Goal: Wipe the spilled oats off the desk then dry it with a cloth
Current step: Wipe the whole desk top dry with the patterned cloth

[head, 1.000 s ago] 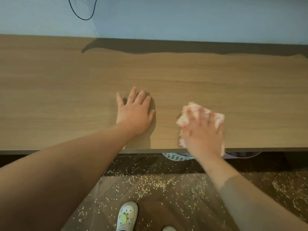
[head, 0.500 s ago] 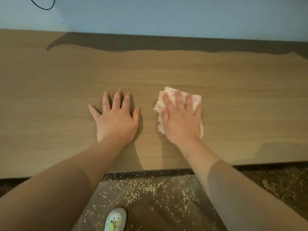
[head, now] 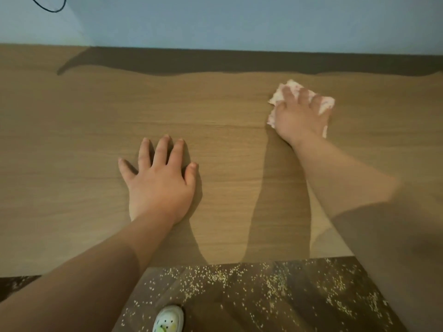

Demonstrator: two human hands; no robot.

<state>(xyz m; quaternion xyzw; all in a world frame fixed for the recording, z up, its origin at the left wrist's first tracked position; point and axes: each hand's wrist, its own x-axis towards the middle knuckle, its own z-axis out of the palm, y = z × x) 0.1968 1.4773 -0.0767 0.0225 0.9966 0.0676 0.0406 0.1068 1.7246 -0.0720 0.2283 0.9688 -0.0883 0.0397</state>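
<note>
Wood-grain counter (head: pixel 72 128) fills most of the view, running L to R. A dark shadow band lies along its far edge, where it meets a pale blue-grey wall (head: pixel 239 22). Below the near edge is a dark wood floor (head: pixel 239 307).

Left arm (head: pixel 84 279) comes in from bottom left and right arm (head: pixel 347 188) from the right side. Both are bare and both cast long shadows on the counter.

Left hand (head: pixel 159 185) lies palm down on the counter, approx. centre and a bit near-left. Its grip is wide, fingers straight and spread, holding nothing.

Right hand (head: pixel 299 118) is further back and well to the right of the left one, close to the shadow band. It presses flat on a cloth (head: pixel 326 103). The fingers are spread and fairly straight on top, so the grip is wide, not curled round it.

The cloth is white w/ pink pattern, folded or bunched small, lying on the counter under the right hand. Its edges stick out beyond the fingertips and on both sides.

A white shoe (head: pixel 167 319) w/ green and dark marks is at bottom centre on the floor.

Oats (head: pixel 215 276) are scattered on the floor as pale specks, thickest just below the counter's near edge and spreading to the right.

A thin black cable (head: pixel 51 9) loops on the wall, top left.
</note>
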